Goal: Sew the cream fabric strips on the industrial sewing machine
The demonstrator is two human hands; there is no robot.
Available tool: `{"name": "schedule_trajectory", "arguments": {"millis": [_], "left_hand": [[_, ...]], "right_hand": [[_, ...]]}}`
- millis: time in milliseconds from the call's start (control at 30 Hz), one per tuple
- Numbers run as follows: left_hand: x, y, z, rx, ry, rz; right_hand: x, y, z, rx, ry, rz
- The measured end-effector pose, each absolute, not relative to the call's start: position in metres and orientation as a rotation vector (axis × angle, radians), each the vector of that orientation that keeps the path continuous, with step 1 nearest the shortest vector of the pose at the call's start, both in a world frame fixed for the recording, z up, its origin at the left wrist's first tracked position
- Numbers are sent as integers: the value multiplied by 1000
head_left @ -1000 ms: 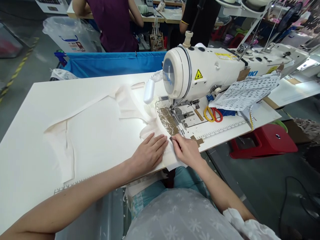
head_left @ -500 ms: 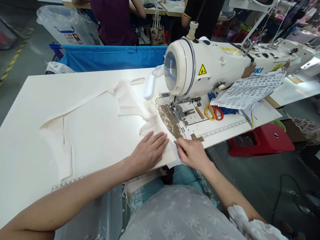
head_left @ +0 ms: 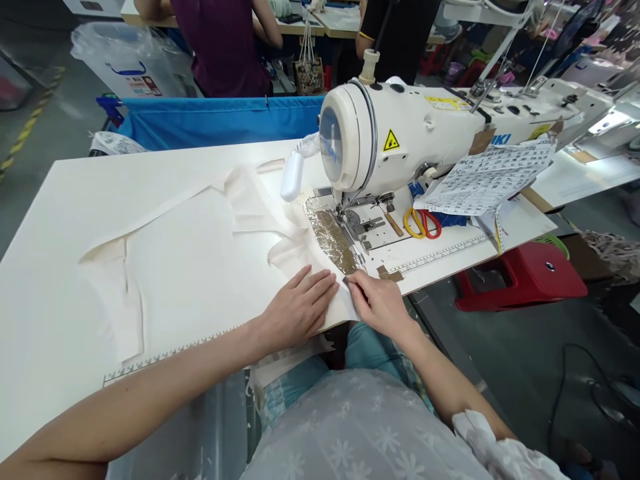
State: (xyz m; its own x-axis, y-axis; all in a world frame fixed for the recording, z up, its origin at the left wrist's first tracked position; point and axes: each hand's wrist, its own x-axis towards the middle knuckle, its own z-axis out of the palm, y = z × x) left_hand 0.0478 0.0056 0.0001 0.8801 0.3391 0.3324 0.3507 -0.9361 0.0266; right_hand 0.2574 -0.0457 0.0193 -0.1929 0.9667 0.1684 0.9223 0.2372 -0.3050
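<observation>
My left hand [head_left: 303, 307] lies flat on cream fabric [head_left: 325, 263] at the table's front edge, fingers stretched out side by side. Just right of it, my right hand [head_left: 377, 303] is closed, thumb and finger pinched at the fabric's edge. From that pinch pokes the tip of a small dark grey thing [head_left: 346, 281], too hidden to name. The fabric runs from my hands past the left of the needle area of a white sewing machine [head_left: 400, 133], and its far part [head_left: 107, 280] lies spread on the left of the table.
Red-and-yellow-handled scissors [head_left: 423, 223] and a wooden-handled tool [head_left: 394, 223] lie by the machine bed. A printed sheet [head_left: 485, 177] hangs from the machine. A red stool [head_left: 525, 277] stands right, and a blue cloth bin [head_left: 220, 123] sits behind the table. Other people sit beyond.
The white fabric corner between my hands at the table edge lies differently, hanging lower before. My right hand stays pinched, and my left stays flat. The whole view has shifted slightly.
</observation>
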Motion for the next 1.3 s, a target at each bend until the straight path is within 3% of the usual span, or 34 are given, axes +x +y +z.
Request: {"name": "schedule_trajectory", "arguments": {"millis": [1300], "left_hand": [[52, 1, 0, -2968, -521, -593]], "right_hand": [[260, -46, 21, -1752, -2288, 215]]}}
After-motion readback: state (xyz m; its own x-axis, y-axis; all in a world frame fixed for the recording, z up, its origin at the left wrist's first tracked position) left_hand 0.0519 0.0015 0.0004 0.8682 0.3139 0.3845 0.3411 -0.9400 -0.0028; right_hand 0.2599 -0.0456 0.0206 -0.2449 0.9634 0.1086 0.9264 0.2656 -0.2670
